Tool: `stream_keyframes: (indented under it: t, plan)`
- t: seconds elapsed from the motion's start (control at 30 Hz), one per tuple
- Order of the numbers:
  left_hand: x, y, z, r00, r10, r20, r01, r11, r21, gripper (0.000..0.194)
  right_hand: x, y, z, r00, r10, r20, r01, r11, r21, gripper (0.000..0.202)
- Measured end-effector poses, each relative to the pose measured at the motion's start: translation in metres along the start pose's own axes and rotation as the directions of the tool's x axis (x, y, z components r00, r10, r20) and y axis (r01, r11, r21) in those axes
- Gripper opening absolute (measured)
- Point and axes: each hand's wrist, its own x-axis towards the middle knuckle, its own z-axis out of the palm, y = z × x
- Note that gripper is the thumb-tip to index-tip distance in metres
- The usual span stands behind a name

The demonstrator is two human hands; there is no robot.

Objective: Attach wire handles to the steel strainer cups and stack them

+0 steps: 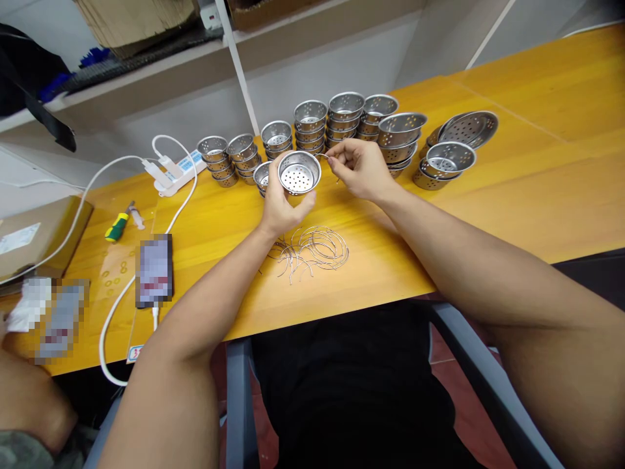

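Note:
In the head view, my left hand (283,207) grips a round metal cup with holes in its bottom (299,174), its open top tilted toward me. Just right of its rim, my right hand (359,168) pinches a thin metal wire (321,155); whether the wire touches the cup I cannot tell. Below both hands a loose pile of curved metal wires (322,249) lies on the table. Stacks of similar perforated cups (310,124) stand behind my hands. One small cup (262,176) is partly hidden by my left hand.
On the right are more stacked cups (446,163) and a tilted oval perforated dish (471,129). Toward the left lie a power strip (180,174) with white cables, a green-yellow screwdriver (117,227), a phone (155,270) and a cardboard box (43,228). Another person's arm (29,391) shows at lower left.

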Motion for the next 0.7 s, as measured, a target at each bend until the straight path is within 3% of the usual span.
stream_keyframes:
  t: [0.4, 0.57, 0.7]
  plan:
    - [0.003, 0.006, -0.008, 0.999, 0.007, -0.038, -0.004, 0.997, 0.074, 0.099, -0.002, -0.004, -0.002, 0.998, -0.036, -0.055, 0.033, 0.998, -0.059, 0.073]
    - [0.0, -0.003, -0.002, 0.999, -0.044, 0.003, 0.044, 0.998, 0.053, 0.113, -0.004, -0.017, 0.003, 0.993, -0.042, -0.11, 0.039, 0.999, -0.031, 0.066]
    - [-0.003, -0.009, 0.002, 0.998, -0.053, 0.032, 0.051, 0.998, 0.044, 0.131, -0.009, -0.046, 0.008, 0.989, -0.041, -0.14, 0.044, 0.999, 0.013, 0.063]
